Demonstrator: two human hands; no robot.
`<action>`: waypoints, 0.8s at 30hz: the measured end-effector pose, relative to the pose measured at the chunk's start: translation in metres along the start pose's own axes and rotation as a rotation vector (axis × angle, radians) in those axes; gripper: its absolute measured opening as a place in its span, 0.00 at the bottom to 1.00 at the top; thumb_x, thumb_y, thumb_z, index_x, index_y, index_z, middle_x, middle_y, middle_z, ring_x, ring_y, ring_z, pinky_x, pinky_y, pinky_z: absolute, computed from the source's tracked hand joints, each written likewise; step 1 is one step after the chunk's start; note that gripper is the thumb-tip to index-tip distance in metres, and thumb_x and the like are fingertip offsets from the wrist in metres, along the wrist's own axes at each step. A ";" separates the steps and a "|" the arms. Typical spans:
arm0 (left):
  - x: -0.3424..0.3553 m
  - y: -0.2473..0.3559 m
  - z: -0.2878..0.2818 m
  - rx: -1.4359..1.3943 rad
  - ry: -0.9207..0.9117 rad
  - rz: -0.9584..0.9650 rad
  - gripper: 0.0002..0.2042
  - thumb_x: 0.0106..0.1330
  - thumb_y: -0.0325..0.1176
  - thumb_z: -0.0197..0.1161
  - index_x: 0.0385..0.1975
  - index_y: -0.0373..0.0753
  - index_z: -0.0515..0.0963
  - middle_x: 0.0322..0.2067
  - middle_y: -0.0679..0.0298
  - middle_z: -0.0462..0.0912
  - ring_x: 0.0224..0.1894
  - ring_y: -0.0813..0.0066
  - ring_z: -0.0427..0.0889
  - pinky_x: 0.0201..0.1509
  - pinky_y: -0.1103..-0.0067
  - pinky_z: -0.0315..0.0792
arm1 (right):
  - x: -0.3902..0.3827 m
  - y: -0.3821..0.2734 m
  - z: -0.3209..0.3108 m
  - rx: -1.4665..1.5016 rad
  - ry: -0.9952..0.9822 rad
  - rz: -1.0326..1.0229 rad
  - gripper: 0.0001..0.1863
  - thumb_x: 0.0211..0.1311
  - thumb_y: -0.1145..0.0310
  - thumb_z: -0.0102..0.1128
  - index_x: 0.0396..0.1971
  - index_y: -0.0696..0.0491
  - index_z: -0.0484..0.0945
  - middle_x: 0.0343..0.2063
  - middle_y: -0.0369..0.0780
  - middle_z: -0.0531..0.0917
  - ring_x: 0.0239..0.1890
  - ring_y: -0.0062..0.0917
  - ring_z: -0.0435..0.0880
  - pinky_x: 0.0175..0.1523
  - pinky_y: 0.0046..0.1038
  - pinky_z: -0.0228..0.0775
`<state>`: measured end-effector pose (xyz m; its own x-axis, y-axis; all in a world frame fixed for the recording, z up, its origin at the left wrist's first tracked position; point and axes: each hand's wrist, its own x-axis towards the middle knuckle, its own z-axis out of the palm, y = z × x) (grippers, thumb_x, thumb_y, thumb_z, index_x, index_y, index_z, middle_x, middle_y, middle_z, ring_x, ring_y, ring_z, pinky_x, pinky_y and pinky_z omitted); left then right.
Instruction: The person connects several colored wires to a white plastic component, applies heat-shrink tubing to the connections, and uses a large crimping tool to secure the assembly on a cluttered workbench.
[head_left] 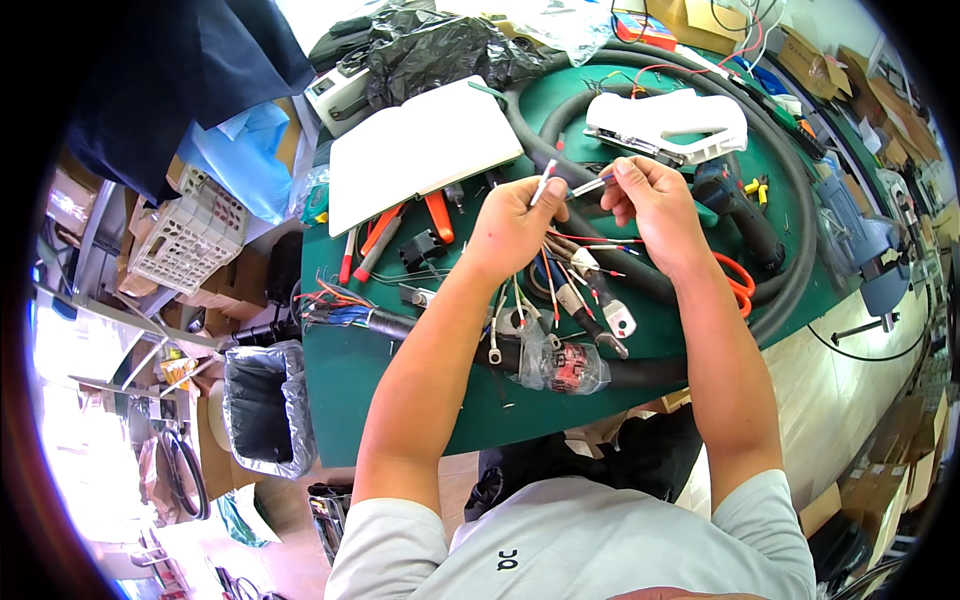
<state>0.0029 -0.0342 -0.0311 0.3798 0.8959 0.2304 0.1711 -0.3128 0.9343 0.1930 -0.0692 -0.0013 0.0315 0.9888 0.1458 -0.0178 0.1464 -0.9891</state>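
Above the middle of the table, my left hand is closed on a slim white stick-like piece with a reddish tip; its exact kind is unclear. Close by on the right, my right hand pinches thin wires between thumb and fingers. The wires reach across toward my left fingers; whether those grip them too is hidden. Below my hands fans out a bundle of stripped leads, some ending in metal lugs. A clear plastic bag with red contents lies across a thick black cable.
Heavy black cable coils around the green table. An open notebook, orange-handled tools, a white handled device and a dark power tool surround my hands. A lined bin stands left of the table.
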 end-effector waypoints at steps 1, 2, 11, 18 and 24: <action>-0.001 0.000 0.000 -0.035 0.007 0.008 0.24 0.70 0.51 0.52 0.21 0.35 0.75 0.18 0.74 0.69 0.24 0.87 0.64 0.28 0.85 0.60 | 0.001 0.001 0.000 -0.001 -0.003 -0.006 0.15 0.70 0.61 0.51 0.29 0.56 0.77 0.21 0.34 0.78 0.23 0.13 0.71 0.29 0.17 0.64; -0.001 -0.004 0.000 -0.107 -0.017 -0.009 0.23 0.72 0.49 0.50 0.22 0.35 0.75 0.18 0.74 0.68 0.23 0.88 0.62 0.27 0.85 0.58 | 0.001 0.002 0.000 -0.003 -0.004 -0.011 0.15 0.70 0.61 0.51 0.29 0.56 0.77 0.21 0.34 0.78 0.23 0.13 0.71 0.29 0.17 0.64; 0.000 -0.002 0.001 -0.244 -0.049 0.009 0.25 0.75 0.48 0.41 0.27 0.32 0.75 0.15 0.73 0.62 0.20 0.88 0.57 0.24 0.85 0.52 | 0.000 0.001 -0.001 0.017 0.030 0.011 0.15 0.70 0.62 0.50 0.29 0.56 0.78 0.21 0.35 0.79 0.22 0.13 0.72 0.29 0.18 0.65; 0.001 -0.008 0.000 -0.247 -0.054 0.015 0.20 0.75 0.44 0.46 0.27 0.34 0.74 0.17 0.74 0.64 0.21 0.89 0.58 0.25 0.87 0.54 | 0.000 0.001 0.000 0.021 0.023 0.006 0.16 0.71 0.62 0.49 0.28 0.56 0.79 0.20 0.35 0.80 0.22 0.13 0.72 0.28 0.18 0.65; 0.001 -0.006 0.001 -0.232 -0.049 0.062 0.18 0.75 0.41 0.46 0.28 0.34 0.74 0.18 0.73 0.66 0.21 0.89 0.59 0.25 0.87 0.55 | 0.000 0.000 0.000 0.032 0.032 0.013 0.16 0.71 0.62 0.48 0.29 0.56 0.79 0.20 0.35 0.80 0.22 0.13 0.72 0.28 0.18 0.65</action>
<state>0.0036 -0.0317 -0.0370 0.4280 0.8589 0.2813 -0.0652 -0.2812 0.9574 0.1932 -0.0689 -0.0008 0.0634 0.9893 0.1311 -0.0504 0.1344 -0.9896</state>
